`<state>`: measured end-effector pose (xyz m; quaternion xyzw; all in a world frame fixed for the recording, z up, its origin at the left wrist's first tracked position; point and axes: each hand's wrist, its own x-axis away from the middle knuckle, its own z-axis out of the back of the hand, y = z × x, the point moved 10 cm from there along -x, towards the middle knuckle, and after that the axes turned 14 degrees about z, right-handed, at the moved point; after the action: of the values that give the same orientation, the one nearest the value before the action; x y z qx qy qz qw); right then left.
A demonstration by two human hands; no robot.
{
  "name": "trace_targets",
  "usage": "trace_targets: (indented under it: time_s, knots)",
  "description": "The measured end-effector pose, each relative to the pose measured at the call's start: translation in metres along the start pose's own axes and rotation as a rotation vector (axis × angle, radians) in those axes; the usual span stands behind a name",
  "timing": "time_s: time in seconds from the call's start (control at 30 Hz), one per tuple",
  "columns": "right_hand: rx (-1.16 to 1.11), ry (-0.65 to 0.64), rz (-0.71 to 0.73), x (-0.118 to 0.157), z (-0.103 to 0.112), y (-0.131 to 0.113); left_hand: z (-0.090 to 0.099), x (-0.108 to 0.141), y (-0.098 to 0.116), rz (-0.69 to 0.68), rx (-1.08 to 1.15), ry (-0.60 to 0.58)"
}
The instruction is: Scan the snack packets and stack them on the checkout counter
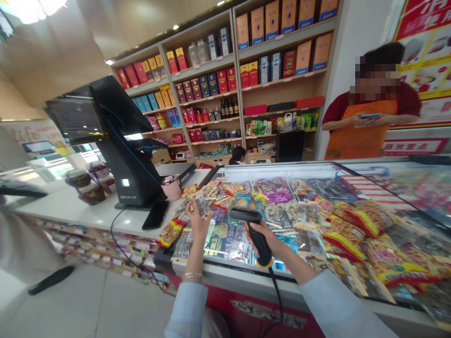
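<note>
My right hand (pixel 266 239) is wrapped round the handle of a black barcode scanner (pixel 259 244), whose head points left above the freezer's glass top. A cable hangs from the scanner's base. To the left, my left hand (pixel 198 219) grips a small clear packet (pixel 201 205) with dark contents, over the near left part of the glass. Beside that hand lies a red and yellow snack bag (pixel 171 233). Many snack packets, among them purple bags (pixel 276 190), are spread around both hands.
A black register (pixel 130 159), a dark phone (pixel 155 215), a pink cup (pixel 171 188) and stacked jars (pixel 90 184) stand on the white counter (pixel 70 206) at left. Snack bags (pixel 373 239) pile up at right. A person in an orange apron (pixel 357 126) stands behind the freezer.
</note>
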<state>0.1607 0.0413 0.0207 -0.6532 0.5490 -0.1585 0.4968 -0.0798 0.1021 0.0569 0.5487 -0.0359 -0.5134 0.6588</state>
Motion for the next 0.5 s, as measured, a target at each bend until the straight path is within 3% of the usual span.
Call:
trace_targets:
  time_s: [0.5]
  knots:
    - [0.005, -0.021, -0.022, 0.0007, -0.0026, 0.0018, 0.0018, -0.0006, -0.0007, -0.058, 0.054, 0.033]
